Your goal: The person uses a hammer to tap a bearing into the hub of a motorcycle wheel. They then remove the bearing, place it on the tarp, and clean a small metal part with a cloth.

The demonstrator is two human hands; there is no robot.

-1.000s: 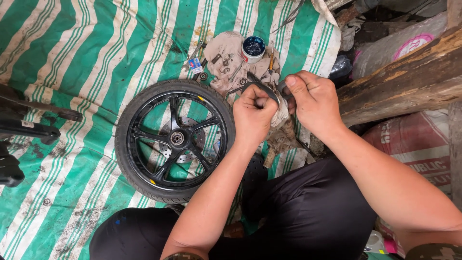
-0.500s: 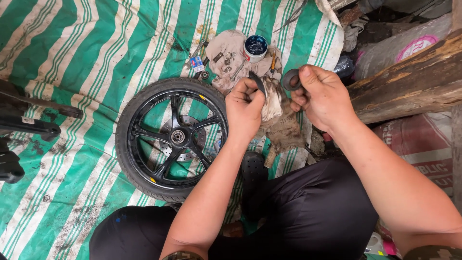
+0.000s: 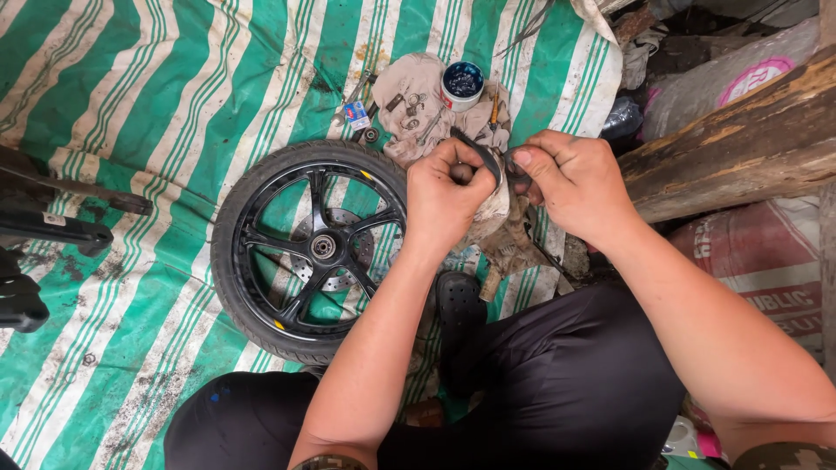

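Greasy rag (image 3: 496,204) bunched under both hands catches the dirt: the left hand (image 3: 446,196) grips a small dark curved part (image 3: 482,150), the right hand (image 3: 575,187) pinches its end. Beside the left hand lies the black wheel (image 3: 305,252); beyond the knuckles, a grease tin (image 3: 461,83).

The left hand (image 3: 446,198) is closed around a dirty rag (image 3: 495,202) and a small dark metal part (image 3: 482,155), which the right hand (image 3: 570,187) pinches from the other side, fingertips meeting just above the rag. Beside the left hand a black spoked wheel (image 3: 305,251) lies flat on a green and white striped tarp (image 3: 131,104). Past the hands, a stained cloth (image 3: 409,91) carries small bolts and tools, with a round tub of dark grease (image 3: 462,83) on it. A rough wooden log (image 3: 740,148) lies at the right
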